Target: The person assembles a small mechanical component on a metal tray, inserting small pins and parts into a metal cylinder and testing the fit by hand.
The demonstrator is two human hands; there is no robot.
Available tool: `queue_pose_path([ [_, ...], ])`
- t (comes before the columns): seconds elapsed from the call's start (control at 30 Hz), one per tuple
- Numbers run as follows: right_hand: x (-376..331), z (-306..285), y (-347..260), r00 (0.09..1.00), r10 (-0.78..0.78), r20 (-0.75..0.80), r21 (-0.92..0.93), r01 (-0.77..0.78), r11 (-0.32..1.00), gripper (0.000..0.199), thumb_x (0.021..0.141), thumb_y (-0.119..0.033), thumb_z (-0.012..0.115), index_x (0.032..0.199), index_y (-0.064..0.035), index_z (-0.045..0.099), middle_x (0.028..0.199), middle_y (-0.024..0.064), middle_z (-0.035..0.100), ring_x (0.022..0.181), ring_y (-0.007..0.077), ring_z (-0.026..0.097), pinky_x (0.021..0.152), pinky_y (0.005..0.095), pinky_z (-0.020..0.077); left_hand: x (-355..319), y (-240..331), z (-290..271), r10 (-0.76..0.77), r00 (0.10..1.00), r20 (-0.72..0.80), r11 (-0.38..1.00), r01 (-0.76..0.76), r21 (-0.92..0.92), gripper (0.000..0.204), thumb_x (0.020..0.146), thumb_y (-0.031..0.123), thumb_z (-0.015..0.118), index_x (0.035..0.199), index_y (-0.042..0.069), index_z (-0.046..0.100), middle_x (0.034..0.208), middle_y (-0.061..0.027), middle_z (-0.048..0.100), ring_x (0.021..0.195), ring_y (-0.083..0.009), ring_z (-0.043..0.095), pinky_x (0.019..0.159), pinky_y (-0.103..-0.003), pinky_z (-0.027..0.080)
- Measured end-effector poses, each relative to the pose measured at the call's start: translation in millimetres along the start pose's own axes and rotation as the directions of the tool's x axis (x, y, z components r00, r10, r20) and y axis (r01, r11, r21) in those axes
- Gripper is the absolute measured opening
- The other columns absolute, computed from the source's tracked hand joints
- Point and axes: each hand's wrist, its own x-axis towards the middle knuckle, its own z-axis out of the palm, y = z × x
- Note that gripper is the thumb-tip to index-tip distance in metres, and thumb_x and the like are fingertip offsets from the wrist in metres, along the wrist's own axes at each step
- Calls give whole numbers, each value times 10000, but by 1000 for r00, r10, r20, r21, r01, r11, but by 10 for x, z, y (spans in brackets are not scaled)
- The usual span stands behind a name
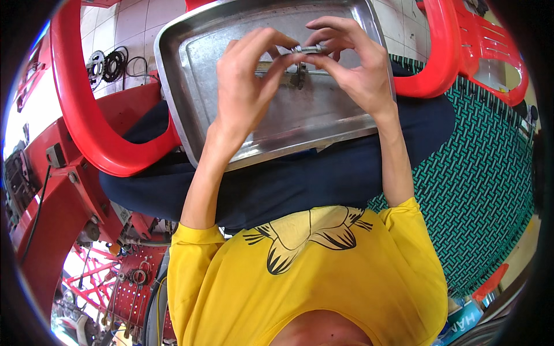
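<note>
Both hands meet above a shallow metal tray (190,109), fingertips pinching a small silvery metal part (307,49) that looks like a bolt. My left hand (248,75) grips its left end between thumb and fingers. On the other end, my right hand (360,72) closes its thumb and index finger, with the other fingers curled above. Just below the fingers, a longer metal piece with a dark, dirty middle (298,78) shows over the tray. The hands cover some of it, so I cannot tell whether it joins the pinched part.
The tray lies across my dark-trousered legs, against a red plastic stool or chair (86,115). At left stand red metal machinery (46,202) and a red perforated panel (135,288). Sprockets (104,66) lie on the tiled floor. A green-black woven seat (485,184) is at right.
</note>
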Motion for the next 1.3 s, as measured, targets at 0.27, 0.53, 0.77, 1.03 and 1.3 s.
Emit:
queue_pose_path([
  [0.27,521,56,-275,992,40,-116,179,-19,984,235,912,14,734,1135,-14,667,967,97,737,822,186,750,663,272,580,250,-337,56,-124,983,-133,975,96,-198,149,897,72,794,1009,-5,733,912,-50,745,827,-109,680,793,-266,537],
  [0.53,408,256,167,981,55,-188,207,-15,978,320,865,-96,822,1166,-92,711,1085,49,768,921,162,764,754,277,596,246,-250,119,-279,941,-192,904,190,-382,146,875,74,806,968,-3,723,834,-23,710,764,-83,602,738,-257,494],
  [0.77,346,296,-3,974,173,-143,186,-145,972,223,888,-146,816,1064,-45,722,920,63,785,863,158,768,724,288,589,158,-205,2,-335,925,-176,906,265,-331,143,864,15,797,987,-9,729,886,-24,713,804,-86,592,757,-256,478],
  [1.03,388,294,-15,967,248,-51,269,-226,936,252,936,-195,786,1082,-11,698,933,93,765,763,177,769,628,288,578,175,-187,-18,-363,913,-188,908,302,-291,137,871,3,784,992,-3,720,902,-13,707,825,-73,588,776,-245,469],
  [1.3,434,298,-72,953,303,16,309,-292,905,276,962,-279,762,1037,-17,725,840,93,764,714,164,752,649,297,561,186,-196,-40,-365,903,-227,909,292,-299,162,838,43,815,964,-14,731,855,-43,727,763,-114,571,735,-280,478],
])
